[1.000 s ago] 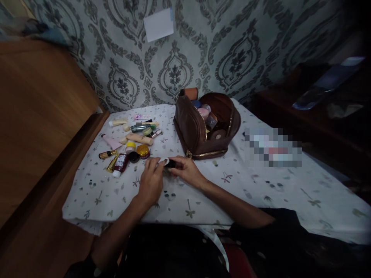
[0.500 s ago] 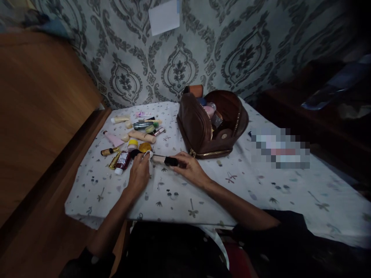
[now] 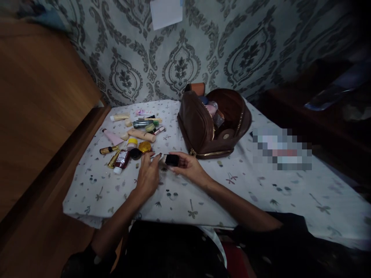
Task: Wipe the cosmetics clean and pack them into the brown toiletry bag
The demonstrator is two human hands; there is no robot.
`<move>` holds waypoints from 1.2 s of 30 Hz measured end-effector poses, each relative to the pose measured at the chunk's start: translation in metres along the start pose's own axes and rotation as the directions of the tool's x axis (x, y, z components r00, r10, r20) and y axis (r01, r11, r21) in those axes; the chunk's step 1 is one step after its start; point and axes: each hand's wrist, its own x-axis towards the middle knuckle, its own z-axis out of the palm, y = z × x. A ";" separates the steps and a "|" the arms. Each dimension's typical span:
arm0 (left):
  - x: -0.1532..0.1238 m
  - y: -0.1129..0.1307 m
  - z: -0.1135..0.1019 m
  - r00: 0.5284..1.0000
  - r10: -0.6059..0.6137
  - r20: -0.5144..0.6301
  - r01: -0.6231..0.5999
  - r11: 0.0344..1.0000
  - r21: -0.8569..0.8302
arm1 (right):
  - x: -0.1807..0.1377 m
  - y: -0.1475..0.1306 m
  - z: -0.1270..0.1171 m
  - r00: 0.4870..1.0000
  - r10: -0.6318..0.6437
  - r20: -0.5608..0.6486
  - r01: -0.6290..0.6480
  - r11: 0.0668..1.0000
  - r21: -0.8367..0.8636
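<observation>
Both hands meet over the front of the table. The left hand (image 3: 149, 175) lies palm down with its fingertips stretched to the pale end of a small tube (image 3: 164, 159). Whether they pinch it or only touch it cannot be told. The right hand (image 3: 188, 166) is closed round the tube's black cap. The tube's long axis runs left to right, roughly level, just above the flowered cloth (image 3: 261, 193), with the pale end leftward and the cap rightward. It sits between the two hands, so each is at one end of it, and the right has the firmer hold.

At the far left stands a wooden panel (image 3: 43, 108). Next comes a scatter of cosmetics just beyond the left hand:
- a gold lipstick (image 3: 108, 150)
- a red-labelled bottle (image 3: 121, 159)
- a black jar (image 3: 135, 153)
- a gold-lidded jar (image 3: 144, 146)
- a beige tube (image 3: 142, 135), further back

The black jar and the gold-lidded jar are nearest to the left fingertips but apart from them.

Right of the hands and a little behind them, a brown zip bag (image 3: 199, 127) stands open, with bottles and pots showing inside. Beyond it on the cloth lies a blurred patch (image 3: 281, 148) — what is there cannot be made out.
</observation>
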 end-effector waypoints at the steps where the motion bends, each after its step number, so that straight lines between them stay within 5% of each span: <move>1: 0.000 0.008 0.000 1.000 0.019 0.007 -0.019 1.000 -0.019 | 0.000 0.001 0.000 1.000 -0.007 -0.007 0.006 1.000 -0.011; 7: -0.001 0.044 -0.004 0.983 0.178 0.056 -0.173 0.982 -0.076 | -0.001 0.008 -0.003 0.997 -0.057 -0.053 0.050 0.990 -0.128; 13: 0.001 -0.003 -0.001 0.996 0.056 0.074 -0.056 0.998 -0.009 | -0.003 0.007 -0.002 1.000 0.011 -0.010 -0.012 0.996 -0.084; 16: 0.003 -0.025 -0.003 0.997 -0.029 0.078 0.031 0.999 -0.036 | -0.003 0.004 -0.003 0.997 -0.071 -0.019 0.067 0.981 -0.182; 25: 0.005 -0.024 -0.010 0.996 -0.071 0.050 0.081 0.971 -0.224 | -0.005 -0.009 0.001 0.967 -0.252 -0.042 0.218 0.898 -0.382; 32: -0.002 -0.012 -0.007 0.999 -0.025 -0.038 0.019 0.991 -0.135 | -0.002 -0.006 -0.001 0.996 0.025 -0.086 -0.030 0.998 -0.055; 36: -0.004 0.016 -0.003 0.996 0.064 -0.063 -0.072 0.988 -0.136 | 0.001 0.000 0.000 0.997 0.067 -0.046 -0.063 0.993 0.096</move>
